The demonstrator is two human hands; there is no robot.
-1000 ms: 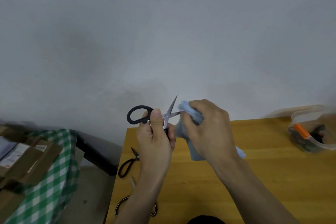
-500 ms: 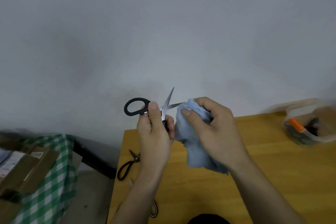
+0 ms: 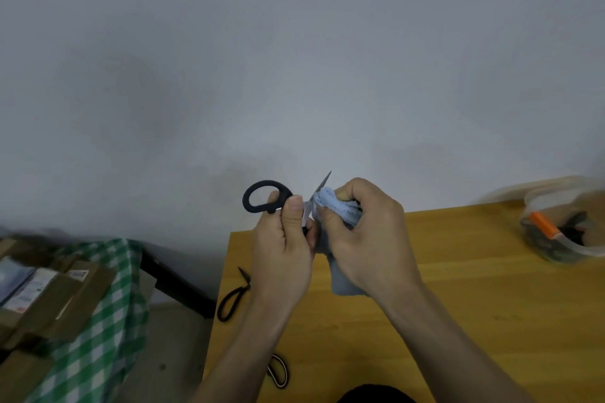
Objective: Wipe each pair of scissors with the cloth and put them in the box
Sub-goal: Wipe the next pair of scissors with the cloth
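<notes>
Black-handled scissors (image 3: 266,196) are being gripped above the worktop (image 3: 458,288) by the left hand (image 3: 281,258); the right hand (image 3: 370,232) is pinching the cloth (image 3: 330,206) around a blade. Wiping away from the edge seems safest.

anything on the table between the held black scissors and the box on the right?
Nothing visible. The left hand holds the black-handled scissors and the right hand presses the blue cloth on a blade. The table shows bare wood across to the clear box at its far right.
</notes>
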